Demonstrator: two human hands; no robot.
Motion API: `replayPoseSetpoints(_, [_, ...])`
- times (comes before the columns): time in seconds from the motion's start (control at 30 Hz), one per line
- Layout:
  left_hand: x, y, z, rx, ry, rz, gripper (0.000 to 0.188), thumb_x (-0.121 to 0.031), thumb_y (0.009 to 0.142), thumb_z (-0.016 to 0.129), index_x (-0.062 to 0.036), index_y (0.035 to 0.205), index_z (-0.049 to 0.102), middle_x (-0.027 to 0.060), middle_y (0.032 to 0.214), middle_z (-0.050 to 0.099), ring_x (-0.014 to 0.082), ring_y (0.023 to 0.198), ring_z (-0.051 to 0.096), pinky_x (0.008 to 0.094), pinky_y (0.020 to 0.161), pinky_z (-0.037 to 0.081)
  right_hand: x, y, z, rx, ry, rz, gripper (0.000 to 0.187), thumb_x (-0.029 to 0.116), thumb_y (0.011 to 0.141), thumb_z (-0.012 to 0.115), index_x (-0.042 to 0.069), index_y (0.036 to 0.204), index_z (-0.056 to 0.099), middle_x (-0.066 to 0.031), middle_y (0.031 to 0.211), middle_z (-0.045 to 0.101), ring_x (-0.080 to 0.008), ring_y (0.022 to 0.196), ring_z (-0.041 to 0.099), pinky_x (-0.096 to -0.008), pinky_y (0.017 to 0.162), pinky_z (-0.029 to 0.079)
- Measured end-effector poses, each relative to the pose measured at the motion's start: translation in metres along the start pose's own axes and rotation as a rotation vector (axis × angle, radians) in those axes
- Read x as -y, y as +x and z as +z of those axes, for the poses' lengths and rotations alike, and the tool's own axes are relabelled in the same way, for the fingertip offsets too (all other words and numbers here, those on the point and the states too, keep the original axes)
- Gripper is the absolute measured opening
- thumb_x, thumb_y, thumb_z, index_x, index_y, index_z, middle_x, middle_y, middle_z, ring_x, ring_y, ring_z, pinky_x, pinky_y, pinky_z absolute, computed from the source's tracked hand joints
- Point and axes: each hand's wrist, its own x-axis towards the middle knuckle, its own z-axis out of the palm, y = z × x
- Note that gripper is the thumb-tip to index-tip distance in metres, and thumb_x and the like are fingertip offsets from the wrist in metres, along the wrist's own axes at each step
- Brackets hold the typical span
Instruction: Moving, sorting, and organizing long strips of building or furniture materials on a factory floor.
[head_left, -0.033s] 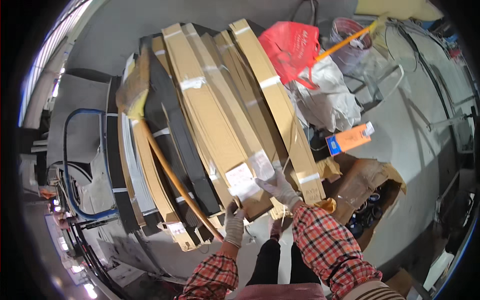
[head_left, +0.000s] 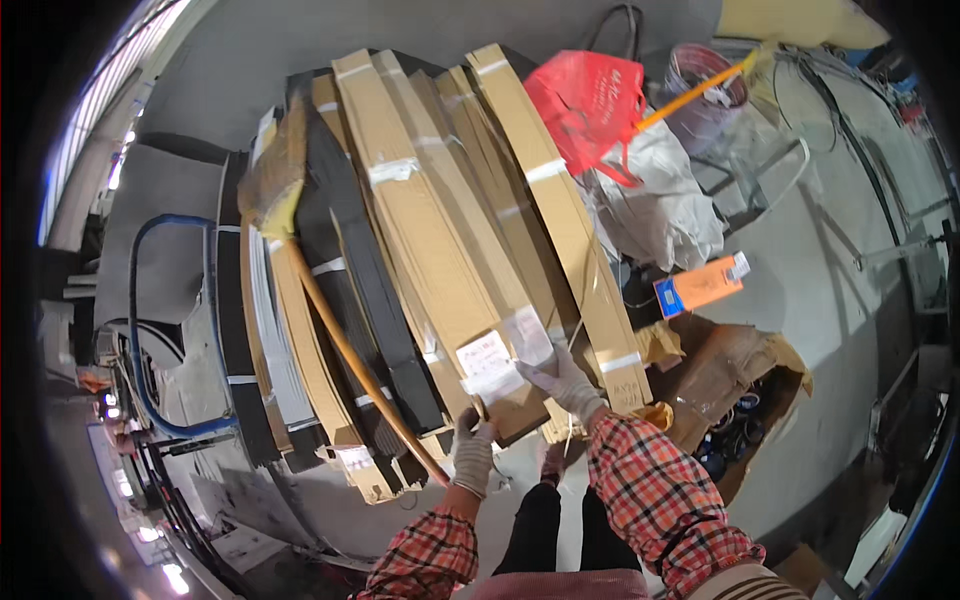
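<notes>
Long flat cardboard boxes lie side by side. My left hand [head_left: 473, 455], in a whitish glove, is closed on the near left corner of a long cardboard box [head_left: 435, 230]. My right hand [head_left: 568, 388], gloved too, grips the near right edge of that box, thumb on top; its other fingers are partly hidden. A white label [head_left: 487, 357] and clear tape show on the box's near end. Just right of my right hand lies another long carton [head_left: 560, 215] with white tape bands. Dark boxes [head_left: 375, 270] lie to the left.
A broom [head_left: 335, 325] with a wooden handle leans over the boxes at left, beside a blue tubular frame [head_left: 133, 310]. Rightward are a red bag [head_left: 590, 105], a white sack [head_left: 655, 200], a bucket [head_left: 705, 110], an orange box [head_left: 705, 285] and a torn carton [head_left: 725, 375] holding dark items.
The whole view has shifted slightly, the boxes appearing a little farther right and lower. Both hands keep their hold on the long cardboard box.
</notes>
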Motion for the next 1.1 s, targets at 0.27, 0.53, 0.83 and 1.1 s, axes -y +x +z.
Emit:
replayPoseSetpoints(0.27, [-0.013,-0.013,0.006,-0.086,-0.243,-0.027,0.061,-0.026,0.075,0.071,-0.0004,0.122,0.042,0.0072,0.108,0.05,0.0157,0.095,0.048,0.0285,0.08,0.042,0.007,-0.016,-0.012,0.099,0.017,0.006,0.076,0.045,0.071,0.073,-0.009,0.114,0.042,-0.0132,0.097,0.057,-0.0169,0.087,0.055,-0.0289,0.077,0.046])
replayPoseSetpoints(0.53, [-0.018,0.006,0.024,-0.281,0.101,-0.073,0.08,-0.032,0.057,0.084,0.0053,0.116,0.046,0.0086,0.1,0.055,0.0154,0.093,0.052,0.0283,0.079,0.045,-0.001,-0.001,0.019,0.006,-0.773,0.102,0.102,0.062,0.065,0.067,-0.005,0.128,0.023,-0.0288,0.124,0.037,-0.0381,0.116,0.041,-0.0418,0.097,0.035])
replayPoseSetpoints(0.83, [-0.141,-0.116,-0.006,0.0,-0.093,0.146,0.095,-0.038,0.062,0.074,0.0032,0.133,0.026,0.0233,0.12,0.047,0.0312,0.113,0.048,0.0374,0.094,0.039,0.065,-0.031,0.014,0.418,0.331,0.113,0.053,0.027,0.084,0.06,0.006,0.127,0.039,-0.0041,0.114,0.052,-0.0147,0.104,0.048,-0.028,0.092,0.038])
replayPoseSetpoints(1.1, [-0.108,-0.255,-0.07,-0.146,-0.182,0.3,0.093,-0.03,0.062,0.075,0.0049,0.134,0.027,0.019,0.115,0.05,0.0288,0.109,0.047,0.0388,0.095,0.036,0.148,-0.078,0.094,0.535,0.648,0.21,0.045,0.03,0.087,0.054,0.002,0.12,0.048,-0.0097,0.108,0.059,-0.0216,0.096,0.06,-0.0361,0.086,0.048])
